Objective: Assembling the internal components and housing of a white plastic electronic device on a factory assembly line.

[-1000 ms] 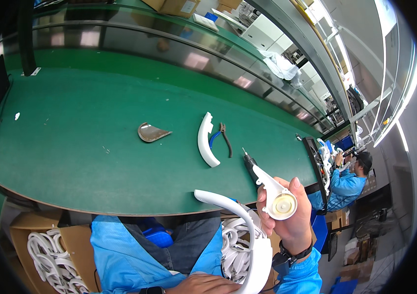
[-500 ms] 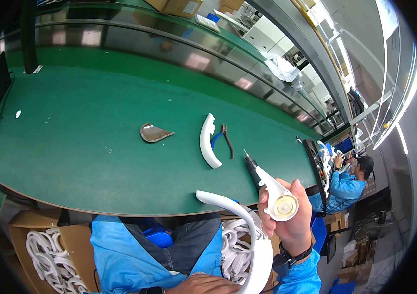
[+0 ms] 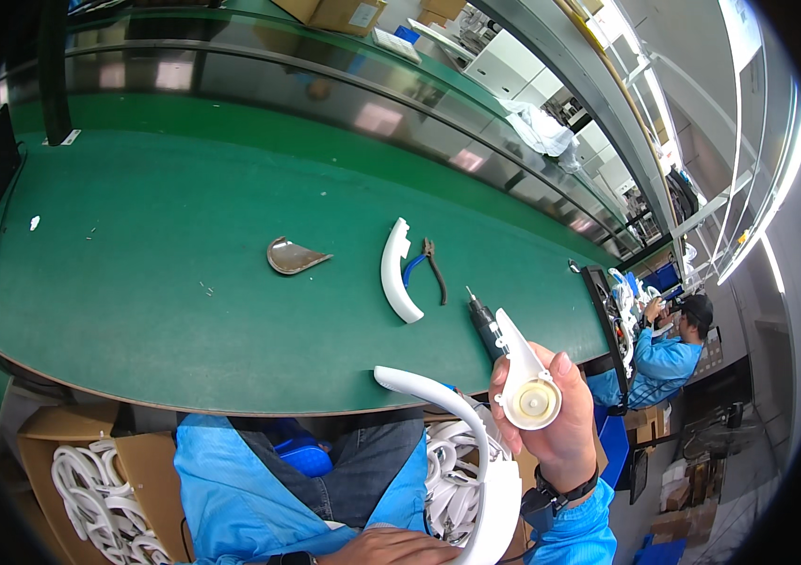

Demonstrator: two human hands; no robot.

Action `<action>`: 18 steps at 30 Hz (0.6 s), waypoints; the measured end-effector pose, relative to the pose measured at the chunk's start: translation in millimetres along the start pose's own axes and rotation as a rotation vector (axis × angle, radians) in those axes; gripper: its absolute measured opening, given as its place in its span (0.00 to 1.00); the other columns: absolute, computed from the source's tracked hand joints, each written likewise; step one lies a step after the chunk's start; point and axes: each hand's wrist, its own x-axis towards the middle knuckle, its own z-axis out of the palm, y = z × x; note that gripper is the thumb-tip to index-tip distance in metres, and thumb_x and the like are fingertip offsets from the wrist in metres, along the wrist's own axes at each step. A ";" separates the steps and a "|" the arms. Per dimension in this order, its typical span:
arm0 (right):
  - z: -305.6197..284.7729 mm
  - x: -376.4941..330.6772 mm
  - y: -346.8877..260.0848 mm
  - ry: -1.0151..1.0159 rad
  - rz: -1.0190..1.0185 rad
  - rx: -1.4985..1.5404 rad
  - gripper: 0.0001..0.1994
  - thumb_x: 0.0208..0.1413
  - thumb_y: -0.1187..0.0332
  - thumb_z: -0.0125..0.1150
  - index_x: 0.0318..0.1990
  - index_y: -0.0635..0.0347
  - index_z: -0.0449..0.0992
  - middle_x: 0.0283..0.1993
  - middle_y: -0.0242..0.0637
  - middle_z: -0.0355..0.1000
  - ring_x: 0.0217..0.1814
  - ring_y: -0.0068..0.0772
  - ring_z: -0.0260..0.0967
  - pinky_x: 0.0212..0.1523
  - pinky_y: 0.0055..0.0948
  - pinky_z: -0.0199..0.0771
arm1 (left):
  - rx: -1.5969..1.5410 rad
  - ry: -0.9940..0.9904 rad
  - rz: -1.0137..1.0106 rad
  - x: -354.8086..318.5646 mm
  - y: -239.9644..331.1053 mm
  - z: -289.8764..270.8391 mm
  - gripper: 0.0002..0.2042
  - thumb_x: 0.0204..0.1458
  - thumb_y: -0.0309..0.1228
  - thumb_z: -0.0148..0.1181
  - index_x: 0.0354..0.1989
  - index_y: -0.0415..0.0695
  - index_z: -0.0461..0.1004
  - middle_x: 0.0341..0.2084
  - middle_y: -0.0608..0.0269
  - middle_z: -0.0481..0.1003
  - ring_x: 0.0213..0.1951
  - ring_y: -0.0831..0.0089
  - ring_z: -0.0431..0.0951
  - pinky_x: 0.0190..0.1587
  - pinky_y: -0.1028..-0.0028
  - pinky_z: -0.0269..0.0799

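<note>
My right hand [image 3: 565, 414] is closed around a white teardrop-shaped plastic part [image 3: 519, 353], its narrow end pointing up and a round cream disc in its wide end. Just behind this part is a black pen-shaped screwdriver [image 3: 483, 320] with a thin tip; I cannot tell whether the same hand grips it or it lies on the table. At the bottom edge my left hand [image 3: 391, 546] holds the lower end of a large curved white plastic piece [image 3: 490, 499], some fingers hidden behind it. The upper arm of that piece arches over the table's front edge.
On the green table [image 3: 155, 320] lie a curved white strip [image 3: 396, 273], blue-and-black pliers [image 3: 432, 268] and a brown curved shell [image 3: 295, 256]. Cardboard boxes with white parts [image 3: 104, 499] flank my lap. A co-worker [image 3: 671, 348] sits at far right beside a black tray [image 3: 607, 320].
The teardrop part has turned more upright and shifted slightly left in my right hand. My left hand and the large curved piece look almost unmoved.
</note>
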 end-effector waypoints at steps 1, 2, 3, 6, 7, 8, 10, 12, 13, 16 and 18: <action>-0.5 -0.1 0.4 -0.001 0.006 -0.001 0.29 0.61 0.45 0.50 0.41 0.72 0.68 0.26 0.47 0.73 0.14 0.29 0.68 0.13 0.25 0.69 | -0.058 -0.010 0.006 0.0 -2.4 0.6 0.24 0.44 0.39 0.67 0.47 0.36 0.73 0.35 0.49 0.77 0.35 0.53 0.79 0.39 0.60 0.75; -0.8 -0.2 0.6 -0.001 0.005 0.000 0.29 0.61 0.45 0.50 0.41 0.72 0.68 0.26 0.47 0.73 0.14 0.29 0.68 0.13 0.25 0.69 | -0.058 -0.011 0.006 -0.3 -0.1 0.5 0.24 0.44 0.39 0.67 0.47 0.36 0.73 0.35 0.49 0.77 0.35 0.53 0.79 0.39 0.60 0.75; -1.1 -0.4 0.6 0.002 0.006 -0.004 0.29 0.61 0.45 0.50 0.41 0.72 0.69 0.26 0.47 0.72 0.14 0.29 0.67 0.13 0.25 0.69 | 0.001 -0.002 -0.006 -0.5 4.4 -0.4 0.24 0.44 0.39 0.66 0.47 0.36 0.73 0.35 0.49 0.77 0.35 0.53 0.79 0.38 0.60 0.75; -1.3 0.0 2.3 0.007 0.008 -0.008 0.30 0.61 0.44 0.50 0.41 0.72 0.69 0.26 0.46 0.72 0.13 0.28 0.67 0.13 0.24 0.68 | 0.064 0.010 -0.021 -0.7 7.8 -1.5 0.24 0.45 0.39 0.66 0.47 0.36 0.73 0.35 0.49 0.77 0.35 0.53 0.79 0.38 0.60 0.75; -1.3 0.1 2.5 0.013 0.007 -0.009 0.30 0.61 0.43 0.50 0.41 0.72 0.69 0.25 0.46 0.72 0.13 0.28 0.67 0.13 0.24 0.68 | 0.066 0.010 -0.021 -0.5 7.7 -1.6 0.24 0.45 0.39 0.66 0.47 0.36 0.73 0.35 0.50 0.77 0.35 0.53 0.79 0.38 0.60 0.75; -1.1 0.3 2.6 0.013 0.007 -0.009 0.30 0.61 0.43 0.50 0.41 0.72 0.69 0.25 0.46 0.72 0.13 0.28 0.67 0.13 0.24 0.68 | 0.065 0.010 -0.021 -0.4 7.4 -1.4 0.24 0.45 0.39 0.66 0.47 0.36 0.73 0.35 0.50 0.77 0.35 0.53 0.79 0.38 0.60 0.75; -0.3 0.4 2.3 0.022 0.008 -0.006 0.31 0.61 0.43 0.50 0.41 0.72 0.69 0.26 0.46 0.72 0.13 0.28 0.67 0.13 0.23 0.67 | 0.044 0.016 -0.019 -0.1 7.0 -1.1 0.23 0.45 0.39 0.66 0.47 0.36 0.73 0.35 0.50 0.77 0.35 0.53 0.79 0.38 0.60 0.75; -0.3 0.7 2.0 0.021 0.005 -0.006 0.31 0.61 0.43 0.50 0.41 0.72 0.69 0.26 0.46 0.73 0.13 0.28 0.67 0.13 0.23 0.67 | 0.028 -0.002 -0.032 0.2 7.3 -1.9 0.23 0.45 0.38 0.66 0.47 0.36 0.73 0.35 0.50 0.77 0.35 0.53 0.79 0.38 0.60 0.75; -0.5 1.0 1.8 0.018 0.001 -0.006 0.30 0.61 0.43 0.50 0.41 0.72 0.69 0.26 0.46 0.73 0.13 0.28 0.67 0.13 0.23 0.66 | 0.014 -0.020 -0.044 0.6 7.4 -2.3 0.23 0.45 0.38 0.66 0.48 0.36 0.73 0.35 0.49 0.77 0.35 0.53 0.79 0.39 0.60 0.74; -1.8 1.2 2.4 0.009 -0.006 0.009 0.30 0.61 0.44 0.50 0.41 0.72 0.69 0.26 0.47 0.73 0.13 0.28 0.67 0.13 0.22 0.66 | 0.021 -0.003 -0.036 1.0 7.2 -0.9 0.23 0.46 0.38 0.66 0.48 0.37 0.73 0.35 0.49 0.77 0.35 0.53 0.79 0.39 0.60 0.74; -3.9 1.2 3.2 0.001 -0.009 0.010 0.30 0.61 0.44 0.50 0.42 0.72 0.69 0.26 0.47 0.73 0.13 0.28 0.67 0.13 0.23 0.66 | 0.024 -0.006 -0.032 0.8 6.3 -0.3 0.23 0.46 0.38 0.66 0.48 0.37 0.73 0.35 0.49 0.77 0.35 0.53 0.79 0.38 0.60 0.74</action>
